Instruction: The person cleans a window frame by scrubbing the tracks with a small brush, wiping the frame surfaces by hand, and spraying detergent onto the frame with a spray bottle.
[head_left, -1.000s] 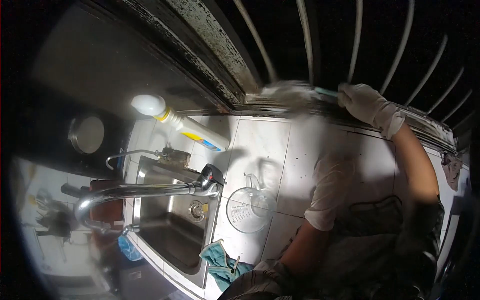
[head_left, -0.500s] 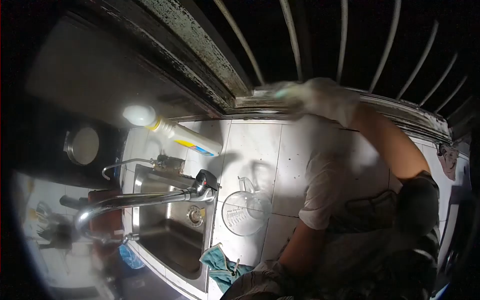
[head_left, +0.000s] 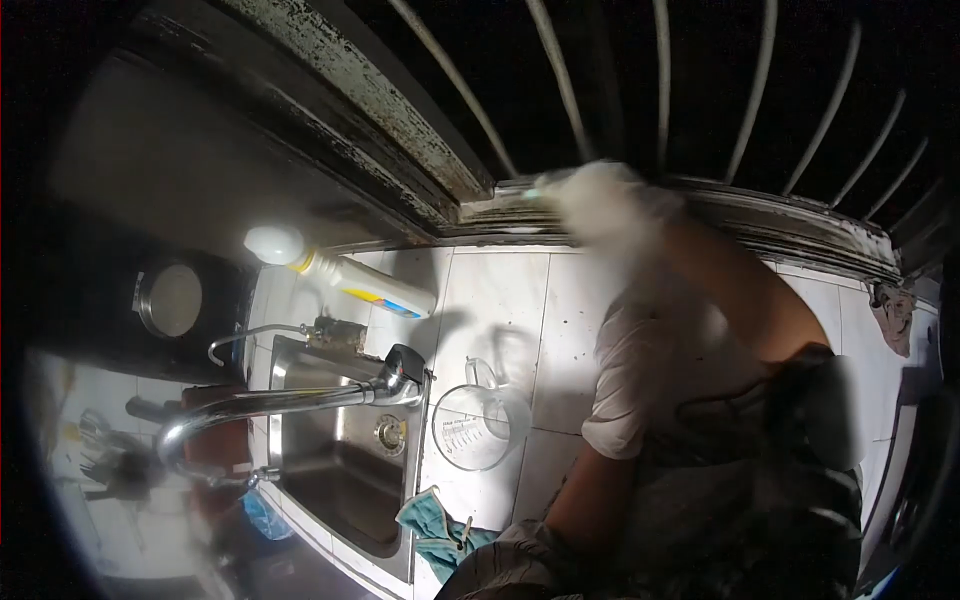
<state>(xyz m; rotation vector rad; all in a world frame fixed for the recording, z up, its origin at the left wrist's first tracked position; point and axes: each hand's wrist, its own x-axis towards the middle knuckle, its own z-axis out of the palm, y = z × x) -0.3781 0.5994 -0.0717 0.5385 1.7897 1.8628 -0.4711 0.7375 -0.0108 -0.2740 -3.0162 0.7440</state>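
My right hand (head_left: 605,205), in a whitish glove, is at the grimy window frame (head_left: 790,218). It is smeared by motion and closed round something small with a pale green end (head_left: 538,190), whose kind I cannot make out. That end touches or nearly touches the frame's corner. Lower down, my left hand (head_left: 627,365), also gloved, is over the white tiled counter (head_left: 495,275); its fingers are lost in blur and shadow. Left of it stands a clear measuring jug (head_left: 480,428) with printed markings.
A white bottle (head_left: 345,277) with a yellow and blue label stands behind the steel sink (head_left: 345,490). The chrome faucet (head_left: 290,398) reaches over the basin. A teal cloth (head_left: 440,535) lies at the sink's corner. Metal bars (head_left: 663,90) cross the dark window.
My right hand has moved left along the window frame, with the green-ended thing in it. My left hand has shifted only slightly, and the whole view has moved a little.
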